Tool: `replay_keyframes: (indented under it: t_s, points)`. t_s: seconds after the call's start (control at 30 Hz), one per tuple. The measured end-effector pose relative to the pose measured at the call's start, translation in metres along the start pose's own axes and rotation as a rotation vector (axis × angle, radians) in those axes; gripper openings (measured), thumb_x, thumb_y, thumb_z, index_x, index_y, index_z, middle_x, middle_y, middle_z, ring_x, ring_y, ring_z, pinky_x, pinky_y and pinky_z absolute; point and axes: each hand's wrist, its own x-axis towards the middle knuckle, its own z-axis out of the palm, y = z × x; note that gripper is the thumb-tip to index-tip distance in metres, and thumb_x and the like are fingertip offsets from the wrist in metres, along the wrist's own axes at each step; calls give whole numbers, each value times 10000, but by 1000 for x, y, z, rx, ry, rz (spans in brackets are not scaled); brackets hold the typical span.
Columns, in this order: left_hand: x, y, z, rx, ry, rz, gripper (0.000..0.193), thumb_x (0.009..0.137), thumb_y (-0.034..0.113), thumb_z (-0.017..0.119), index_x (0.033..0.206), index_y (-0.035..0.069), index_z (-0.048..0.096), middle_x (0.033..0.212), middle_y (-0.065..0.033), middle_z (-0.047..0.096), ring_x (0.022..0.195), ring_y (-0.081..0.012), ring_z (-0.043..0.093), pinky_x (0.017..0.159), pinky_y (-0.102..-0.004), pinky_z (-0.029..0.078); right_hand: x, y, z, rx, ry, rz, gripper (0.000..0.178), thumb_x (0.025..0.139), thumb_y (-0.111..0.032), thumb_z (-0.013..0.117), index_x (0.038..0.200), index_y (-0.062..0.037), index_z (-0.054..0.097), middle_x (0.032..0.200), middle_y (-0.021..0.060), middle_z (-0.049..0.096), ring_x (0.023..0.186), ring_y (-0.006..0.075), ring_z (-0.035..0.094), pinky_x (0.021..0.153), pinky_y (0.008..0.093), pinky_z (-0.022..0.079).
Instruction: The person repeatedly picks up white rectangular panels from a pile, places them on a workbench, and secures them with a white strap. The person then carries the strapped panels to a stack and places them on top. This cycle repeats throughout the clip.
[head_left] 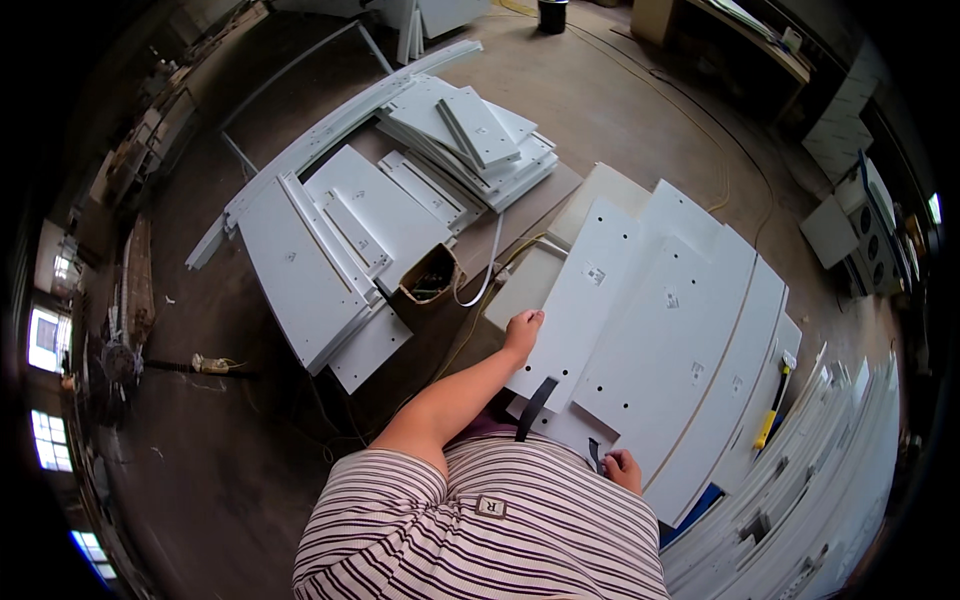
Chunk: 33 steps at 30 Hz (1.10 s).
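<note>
A narrow white panel (585, 285) with dark drilled holes and a small label lies on top of a larger white panel (665, 330) in front of me. My left hand (523, 335) is closed on the narrow panel's left edge. Close to my body, my right hand (624, 470) has its fingers curled together by a short black strip (595, 453). What those fingers hold, if anything, I cannot make out. A longer black strap (537, 408) runs between the narrow panel's near end and my striped shirt.
On the left, more white panels (290, 255) and a stack (480, 140) lie beside an open box (430, 275) of small parts. A yellow-handled hammer (775, 405) rests on the right, near many upright white strips (800, 480). Cables (715, 110) cross the floor.
</note>
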Motion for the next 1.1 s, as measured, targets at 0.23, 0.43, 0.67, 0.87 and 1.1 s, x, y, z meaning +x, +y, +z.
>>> replay_keyframes:
  t_s: [0.23,0.43,0.67,0.87,1.1]
  points:
    - [47,-15,-117,-298,199,-49,320,953,269,498,987,-28,612,844,-23,616,755,-87,540,689,-254,439,31,-17,22,53,79,-86,134,862,-123,549,911,0,572,690,44,599,579,80,524,517,238,429]
    - [132,-6,-230,56,623,-265,372,914,292,499,876,-51,638,789,-165,649,729,-272,615,673,-383,458,71,-97,86,-373,219,-319,211,830,-66,572,1025,12,562,974,173,602,846,241,609,736,329,496]
    - [265,-69,-327,86,961,-462,375,877,272,523,879,-82,647,893,-248,647,831,-368,626,731,-450,476,113,-123,134,-941,252,-259,558,744,-71,650,1238,31,413,1299,236,415,1252,429,325,1048,477,271]
    - [341,-124,-401,-400,681,-193,382,949,295,466,1134,-33,527,995,-121,594,923,-236,565,792,-378,446,115,-132,158,-1138,203,-150,581,711,-114,682,1211,22,419,1313,260,389,1280,489,260,1085,504,208]
    - [267,-107,-369,1083,628,-409,580,821,130,565,1319,-71,348,1349,-234,351,1271,-369,338,1073,-423,275,133,-154,169,-1079,106,-14,601,697,-166,681,1199,28,414,1257,276,419,1245,486,300,1091,527,185]
